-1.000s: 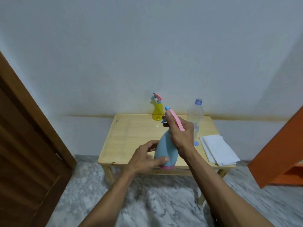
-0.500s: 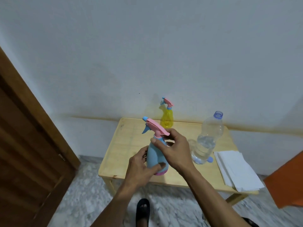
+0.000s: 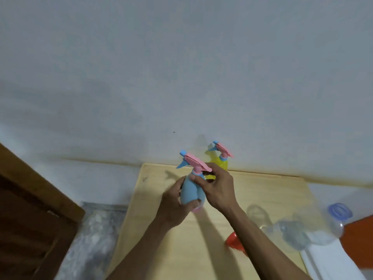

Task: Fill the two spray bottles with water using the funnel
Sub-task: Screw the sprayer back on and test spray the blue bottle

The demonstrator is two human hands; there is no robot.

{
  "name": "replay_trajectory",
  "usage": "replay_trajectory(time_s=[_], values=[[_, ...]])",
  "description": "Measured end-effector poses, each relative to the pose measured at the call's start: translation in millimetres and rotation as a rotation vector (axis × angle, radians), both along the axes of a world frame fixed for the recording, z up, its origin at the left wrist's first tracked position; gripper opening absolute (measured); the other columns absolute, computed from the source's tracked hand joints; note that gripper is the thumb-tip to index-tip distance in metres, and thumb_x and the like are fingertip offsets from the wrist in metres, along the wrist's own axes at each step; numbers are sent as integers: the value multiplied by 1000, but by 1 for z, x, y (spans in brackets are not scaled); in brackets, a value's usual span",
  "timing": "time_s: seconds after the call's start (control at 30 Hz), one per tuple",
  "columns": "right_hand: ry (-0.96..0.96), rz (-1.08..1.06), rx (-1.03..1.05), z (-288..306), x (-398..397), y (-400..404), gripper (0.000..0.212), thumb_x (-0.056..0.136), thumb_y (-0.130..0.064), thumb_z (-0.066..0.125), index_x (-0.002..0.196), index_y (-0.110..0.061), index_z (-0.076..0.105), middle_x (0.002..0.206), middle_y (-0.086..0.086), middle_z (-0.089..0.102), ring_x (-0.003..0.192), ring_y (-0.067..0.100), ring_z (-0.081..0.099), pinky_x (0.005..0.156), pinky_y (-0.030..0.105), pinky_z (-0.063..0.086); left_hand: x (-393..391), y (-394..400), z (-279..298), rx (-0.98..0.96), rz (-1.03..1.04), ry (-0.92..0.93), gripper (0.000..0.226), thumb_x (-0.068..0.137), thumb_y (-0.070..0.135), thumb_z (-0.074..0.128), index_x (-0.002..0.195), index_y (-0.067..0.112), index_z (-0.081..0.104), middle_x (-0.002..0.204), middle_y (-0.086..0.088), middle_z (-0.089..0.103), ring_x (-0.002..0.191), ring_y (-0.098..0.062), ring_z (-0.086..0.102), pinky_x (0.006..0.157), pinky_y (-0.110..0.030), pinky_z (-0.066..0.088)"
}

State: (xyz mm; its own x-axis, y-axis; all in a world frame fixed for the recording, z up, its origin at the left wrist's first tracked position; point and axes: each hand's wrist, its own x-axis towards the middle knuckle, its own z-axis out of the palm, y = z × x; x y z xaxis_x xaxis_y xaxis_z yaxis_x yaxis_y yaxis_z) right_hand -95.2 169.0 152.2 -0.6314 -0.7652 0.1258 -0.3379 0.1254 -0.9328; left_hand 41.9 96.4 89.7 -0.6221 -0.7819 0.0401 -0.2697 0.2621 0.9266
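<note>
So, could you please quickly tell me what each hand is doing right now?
Left hand: closed around the body of the blue spray bottle, holding it.
Right hand: fingers pinching the same bottle's neck, just under its pink spray head.

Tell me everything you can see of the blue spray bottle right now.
The blue spray bottle has a rounded, matte light-blue body that looks like plastic, a pink base ring, and a pink spray head with a blue nozzle and trigger, still on. It is held roughly upright above the wooden table. The left hand grips its body from the left; the right hand pinches the collar under the head. Whether it holds water cannot be told.
</note>
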Motion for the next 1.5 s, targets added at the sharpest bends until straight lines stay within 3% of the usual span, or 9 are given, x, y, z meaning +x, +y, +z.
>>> replay_trajectory(time_s=[0.23, 0.3, 0.43, 0.73, 1.07, 1.23, 1.33, 1.4, 1.5], values=[[0, -18, 8, -36, -32, -78, 31, 79, -23, 85, 105, -22, 69, 95, -14, 71, 94, 9, 65, 74, 35, 58, -41, -71, -29, 30, 102, -57, 71, 57, 49, 81, 124, 35, 59, 112, 13, 69, 102, -8, 66, 85, -33, 58], [-1, -12, 20, -48, -40, -96, 30, 79, -22, 85, 105, -22, 68, 94, -15, 70, 93, 8, 65, 75, 35, 57, -51, -85, -39, 49, 143, -80, 74, 58, 47, 82, 126, 30, 60, 110, 11, 70, 99, -10, 67, 79, -25, 56], [13, 4, 32, -70, -51, -118, 27, 79, -14, 83, 102, -20, 69, 90, -15, 69, 85, 5, 64, 73, 27, 55, -67, -107, -57, 82, 196, -123, 69, 65, 25, 89, 128, 26, 60, 107, 10, 70, 89, -7, 65, 65, -2, 42], [-32, 15, 52, -98, -60, -134, 31, 78, -6, 82, 99, -25, 68, 85, -24, 67, 83, 1, 64, 75, 16, 52, -84, -120, -88, 114, 250, -154, 74, 70, 21, 88, 137, 22, 56, 117, 5, 70, 98, -6, 65, 71, 2, 42], [-7, 11, 96, -106, -59, -142, 30, 81, -11, 82, 106, -21, 69, 91, -24, 67, 88, -2, 63, 79, 21, 56, -85, -125, -98, 136, 247, -184, 74, 74, 24, 87, 139, 21, 54, 125, 4, 68, 109, -10, 65, 75, 2, 44], [-13, 12, 106, -106, -56, -145, 36, 81, -11, 82, 112, -20, 67, 95, -16, 68, 91, 3, 63, 83, 29, 59, -84, -127, -98, 145, 243, -192, 70, 75, 22, 87, 136, 20, 55, 124, 3, 67, 102, -6, 60, 71, 4, 42], [27, -60, 109, -100, -52, -136, 47, 81, -16, 82, 124, -18, 63, 111, -7, 69, 98, 9, 64, 83, 32, 59, -84, -128, -96, 136, 236, -228, 75, 70, 28, 90, 134, 20, 52, 118, 8, 64, 100, -5, 58, 69, -2, 41], [80, -217, 26, -89, -49, -118, 46, 79, -16, 84, 120, -17, 64, 108, -6, 66, 92, 10, 63, 76, 30, 57, -82, -123, -99, 128, 324, -304, 75, 63, 31, 93, 124, 14, 53, 108, 8, 58, 95, -14, 60, 64, -15, 41], [324, -435, -83, -69, -61, -80, 42, 77, -15, 85, 110, -19, 60, 105, -24, 52, 90, 20, 57, 75, 31, 49, -81, -97, -103, 138, 375, -404, 54, 67, 27, 89, 103, 7, 55, 96, -2, 55, 97, -32, 62, 72, -32, 47]])
